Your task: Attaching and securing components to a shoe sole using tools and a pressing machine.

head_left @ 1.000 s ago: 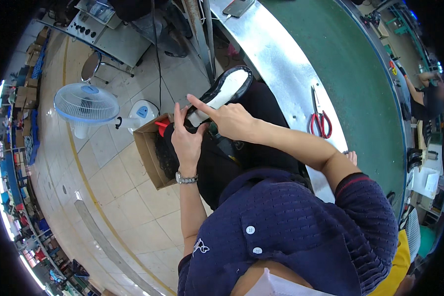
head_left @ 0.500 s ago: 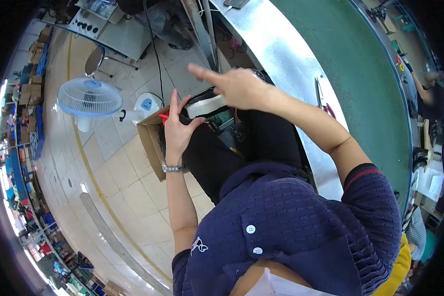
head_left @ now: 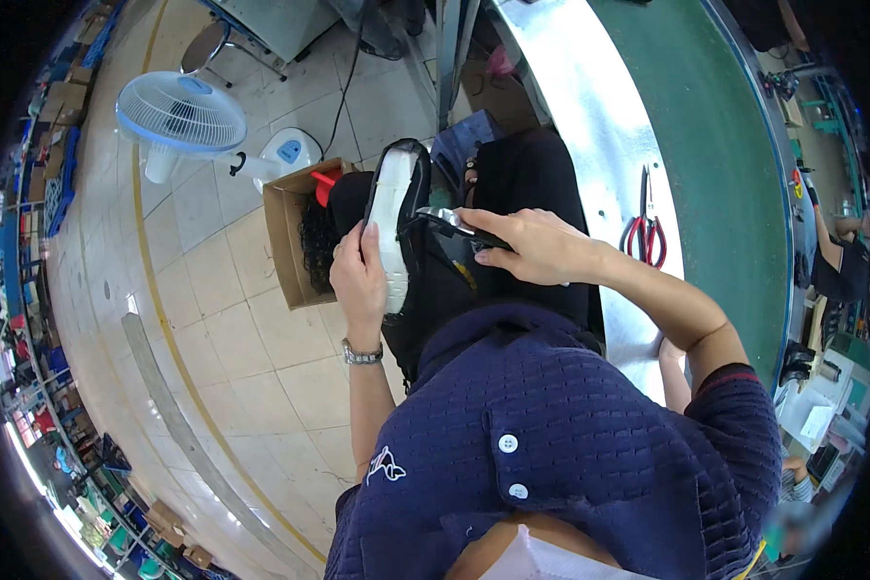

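Note:
Over my lap is a black shoe (head_left: pixel 392 208) with its long white underside turned up and black material round the edge. My left hand (head_left: pixel 360 280) is closed on its side near the lower end, thumb and fingers against the white face. My right hand (head_left: pixel 536 246) is wrapped round black-handled pliers (head_left: pixel 448 220) with a silvery head. Their head meets the right edge of the shoe about midway along. What the jaws have between them is too small to make out.
A cardboard box (head_left: pixel 278 232) with dark scraps and a red piece stands left of my knees. Red-handled scissors (head_left: pixel 646 237) lie on the metal bench edge (head_left: pixel 599 106), beside the green belt (head_left: pixel 725 174). A blue-and-white fan (head_left: pixel 186 111) stands beyond the box. Another arm (head_left: pixel 674 372) shows by the bench.
My right hand has come down and back with the pliers now in it. The shoe is raised and turned lengthwise, and my left hand has gone from spread fingers to gripping it.

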### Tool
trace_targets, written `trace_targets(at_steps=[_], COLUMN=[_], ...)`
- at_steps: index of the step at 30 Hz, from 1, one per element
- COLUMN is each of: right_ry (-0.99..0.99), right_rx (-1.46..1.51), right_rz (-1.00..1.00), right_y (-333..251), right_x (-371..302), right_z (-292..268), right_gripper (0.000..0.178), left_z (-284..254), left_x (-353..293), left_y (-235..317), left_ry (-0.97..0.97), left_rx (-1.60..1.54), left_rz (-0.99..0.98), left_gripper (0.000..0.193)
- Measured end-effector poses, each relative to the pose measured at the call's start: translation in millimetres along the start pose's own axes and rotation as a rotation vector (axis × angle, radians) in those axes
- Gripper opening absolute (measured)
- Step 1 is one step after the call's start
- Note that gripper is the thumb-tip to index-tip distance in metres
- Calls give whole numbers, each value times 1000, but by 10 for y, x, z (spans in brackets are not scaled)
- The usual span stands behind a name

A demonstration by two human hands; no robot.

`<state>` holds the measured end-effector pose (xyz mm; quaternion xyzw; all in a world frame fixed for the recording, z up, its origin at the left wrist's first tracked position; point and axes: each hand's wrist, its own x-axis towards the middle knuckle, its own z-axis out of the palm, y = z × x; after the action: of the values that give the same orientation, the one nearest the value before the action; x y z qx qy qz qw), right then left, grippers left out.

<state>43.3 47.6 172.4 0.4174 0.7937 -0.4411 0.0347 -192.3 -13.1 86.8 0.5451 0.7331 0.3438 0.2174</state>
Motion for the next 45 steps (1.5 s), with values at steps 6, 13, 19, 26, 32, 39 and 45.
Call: trace_targets(at_steps=[6,13,19,26,32,39,45], right_ry=[-127,-185,-92,-74,146,0,-2], right_rx=[-210,-465,-391,-356,-372,-769,-622], right_rz=[-115,-233,-169,-246,-641,-406,-354], right_y=[-218,-335,-114,-29,-625,-373,-62], right_x=[251,380,256,312,551,850,892], right_z=[-110,-137,-21,-230,-664,-630,-346], right_gripper=[55,59,65,64,71,68,70], left_z=[-5,149,225,510,508,373,375], left_x=[-186,-277,-11,169,122,229,253], left_y=[120,67,54,98,14,106,20], left_ry=[-218,-218,-485,-442,-400,-412,-452], left_rx=[-135,-59,-1582,-1511,-1313,-1376,-1349], left_rz=[-144,-45,-568,-650,-593,-650,-656], left_gripper=[35,46,63,71,72,70,71])
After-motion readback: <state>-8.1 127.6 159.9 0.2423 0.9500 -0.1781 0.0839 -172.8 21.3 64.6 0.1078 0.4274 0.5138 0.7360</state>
